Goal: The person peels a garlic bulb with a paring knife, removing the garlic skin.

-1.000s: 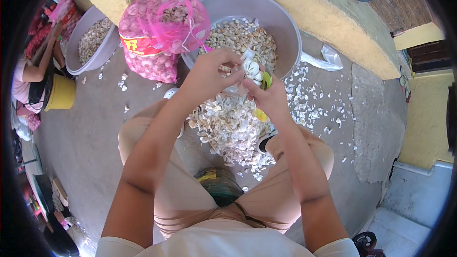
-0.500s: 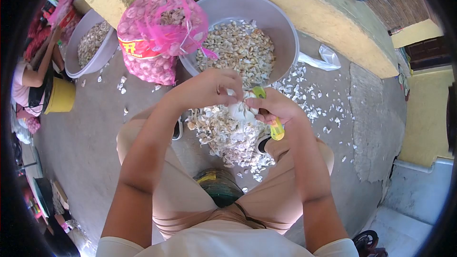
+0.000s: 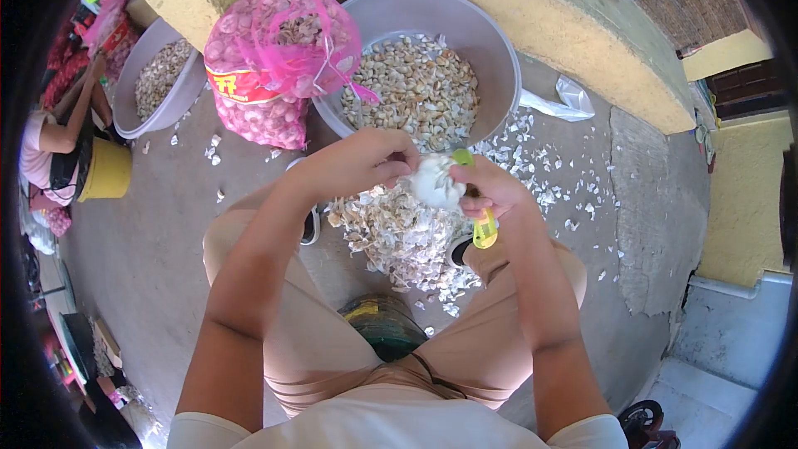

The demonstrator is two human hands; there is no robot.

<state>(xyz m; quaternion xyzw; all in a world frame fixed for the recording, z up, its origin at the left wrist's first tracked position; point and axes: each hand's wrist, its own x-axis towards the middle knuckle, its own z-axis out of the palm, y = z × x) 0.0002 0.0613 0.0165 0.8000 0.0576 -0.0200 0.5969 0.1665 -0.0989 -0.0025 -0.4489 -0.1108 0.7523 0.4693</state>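
Observation:
Over the pile of papery garlic skins [image 3: 399, 241], a white garlic bulb [image 3: 438, 183], slightly blurred, is held between my two hands. My right hand [image 3: 497, 187] is closed round the bulb's right side and also grips a slim yellow-green tool [image 3: 485, 229]. That tool looks like a cutter, but no blade shows. At the bulb's left edge, my left hand [image 3: 374, 158] has its fingers pinched together, apparently on the outer skin. Just beyond my hands stands a large grey tub [image 3: 507, 66] holding many loose garlic cloves [image 3: 407, 83].
A pink mesh sack [image 3: 258, 120] of garlic bulbs leans against the tub. To the left are another tub [image 3: 125, 104] of cloves, a yellow bucket [image 3: 108, 168] and a seated person [image 3: 54, 133]. Skin scraps litter the floor. A low wall [image 3: 532, 33] runs behind.
The garlic bulb and my right hand have shifted slightly right, and the bulb has turned. My left fingers have drawn from its top to its left edge.

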